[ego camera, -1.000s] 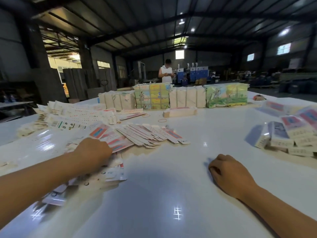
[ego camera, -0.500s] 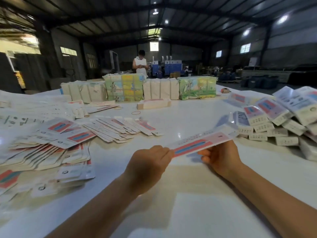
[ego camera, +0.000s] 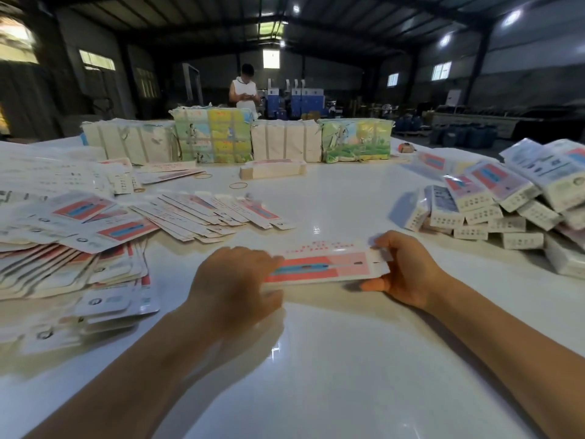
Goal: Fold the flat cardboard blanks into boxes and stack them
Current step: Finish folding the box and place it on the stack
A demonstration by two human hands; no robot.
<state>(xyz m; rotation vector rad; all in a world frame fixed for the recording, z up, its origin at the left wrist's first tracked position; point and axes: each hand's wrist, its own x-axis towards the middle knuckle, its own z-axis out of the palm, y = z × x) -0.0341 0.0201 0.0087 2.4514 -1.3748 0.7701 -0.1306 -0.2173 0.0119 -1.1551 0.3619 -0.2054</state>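
Both hands grasp one cardboard blank (ego camera: pixel 319 267) above the table (ego camera: pixel 316 359): left hand (ego camera: pixel 234 286) covers its left end, right hand (ego camera: pixel 402 267) pinches the right; left fingertips are hidden.

both hands (ego camera: pixel 232 285) (ego camera: pixel 406 270), grip seemingly closed

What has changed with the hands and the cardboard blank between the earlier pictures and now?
The left hand left the heap of flat blanks and the right hand left the table. Both took one blank, now held lower, one hand at each end. The folded boxes stayed piled at right.
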